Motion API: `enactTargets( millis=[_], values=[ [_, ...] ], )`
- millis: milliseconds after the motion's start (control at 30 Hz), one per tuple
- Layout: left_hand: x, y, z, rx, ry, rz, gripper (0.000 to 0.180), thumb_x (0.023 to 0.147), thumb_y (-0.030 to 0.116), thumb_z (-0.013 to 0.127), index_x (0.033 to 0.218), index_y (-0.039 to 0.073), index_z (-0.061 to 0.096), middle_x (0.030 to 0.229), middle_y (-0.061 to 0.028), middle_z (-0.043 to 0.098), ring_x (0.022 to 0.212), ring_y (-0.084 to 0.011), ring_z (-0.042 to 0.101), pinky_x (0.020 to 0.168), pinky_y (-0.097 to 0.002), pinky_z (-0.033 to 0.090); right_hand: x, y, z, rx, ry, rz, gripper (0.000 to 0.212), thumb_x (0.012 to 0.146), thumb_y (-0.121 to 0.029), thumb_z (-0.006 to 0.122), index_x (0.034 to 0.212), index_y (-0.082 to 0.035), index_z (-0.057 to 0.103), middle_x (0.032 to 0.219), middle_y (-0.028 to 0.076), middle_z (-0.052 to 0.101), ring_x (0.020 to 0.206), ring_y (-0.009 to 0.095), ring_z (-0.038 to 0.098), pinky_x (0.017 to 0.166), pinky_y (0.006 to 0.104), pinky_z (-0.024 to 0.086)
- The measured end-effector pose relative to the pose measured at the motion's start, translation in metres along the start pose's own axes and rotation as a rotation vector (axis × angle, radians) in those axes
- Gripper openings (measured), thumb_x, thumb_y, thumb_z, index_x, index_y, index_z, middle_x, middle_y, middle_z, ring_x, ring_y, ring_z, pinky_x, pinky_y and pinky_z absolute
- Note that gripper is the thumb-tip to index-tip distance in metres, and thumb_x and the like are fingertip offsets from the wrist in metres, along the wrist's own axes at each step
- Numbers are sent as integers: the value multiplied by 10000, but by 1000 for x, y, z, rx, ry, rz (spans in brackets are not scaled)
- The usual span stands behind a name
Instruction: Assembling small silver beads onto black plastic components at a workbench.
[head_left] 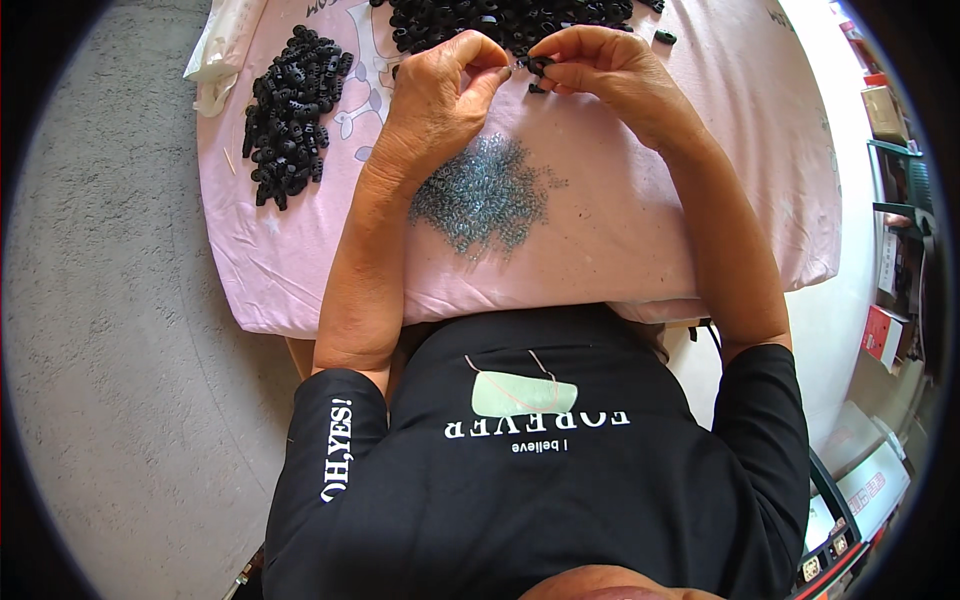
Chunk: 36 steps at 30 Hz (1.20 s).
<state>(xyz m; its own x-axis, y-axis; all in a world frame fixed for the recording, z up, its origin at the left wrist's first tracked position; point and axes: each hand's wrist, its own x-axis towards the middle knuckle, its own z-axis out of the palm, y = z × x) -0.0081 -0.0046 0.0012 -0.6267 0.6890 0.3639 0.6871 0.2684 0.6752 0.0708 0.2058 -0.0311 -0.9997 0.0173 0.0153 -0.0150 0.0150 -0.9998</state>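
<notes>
My left hand (pixel 450 95) is closed in a pinch, with a tiny shiny bit, apparently a small metal spring (pixel 519 65), at its fingertips. Close beside it, my right hand (pixel 610 75) grips a small black plastic part (pixel 538 66) between thumb and fingers. The fingertips of both hands nearly meet over the table. Below them lies a loose heap of small metal springs (pixel 485 195). A large pile of black plastic pieces (pixel 480 22) spreads just beyond my hands. To the left sits another heap of black plastic pieces (pixel 292 115).
Pink patterned cloth (pixel 620 230) covers the table. A white plastic bag (pixel 222 55) hangs at its far left corner, near a thin stick (pixel 229 161). One black piece (pixel 664 37) lies apart at the far right. Boxes and shelving (pixel 885 335) line the right side.
</notes>
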Motion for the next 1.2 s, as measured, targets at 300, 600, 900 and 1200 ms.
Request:
enactTargets(
  millis=[300,600,900,1200],
  values=[
    [-1,1,4,26,-60,19,95,894,39,698,975,-1,669,868,-92,720,839,-173,708,776,-292,552,-1,-1,2,-30,-41,4,238,923,-55,668,1157,-24,703,916,29,714,831,69,642,815,228,531],
    [0,6,5,-80,-35,12,96,897,76,715,954,8,677,850,-92,715,787,-163,692,734,-290,552,-3,-4,1,-29,-76,6,247,933,-67,673,1175,-20,698,948,50,723,851,77,652,826,228,536],
    [-1,-7,7,-409,-131,-185,122,962,123,682,999,7,677,867,-12,687,809,-68,633,730,-204,520,-3,-5,-8,220,-148,74,248,953,-113,672,1186,-30,694,994,62,727,894,108,693,867,229,568],
    [-2,-3,23,-3,-28,31,124,856,36,719,978,14,716,907,-77,680,804,-177,677,735,-272,539,8,5,-16,389,104,32,168,980,-134,642,1114,-37,673,939,63,710,804,112,668,743,231,543]
  ],
)
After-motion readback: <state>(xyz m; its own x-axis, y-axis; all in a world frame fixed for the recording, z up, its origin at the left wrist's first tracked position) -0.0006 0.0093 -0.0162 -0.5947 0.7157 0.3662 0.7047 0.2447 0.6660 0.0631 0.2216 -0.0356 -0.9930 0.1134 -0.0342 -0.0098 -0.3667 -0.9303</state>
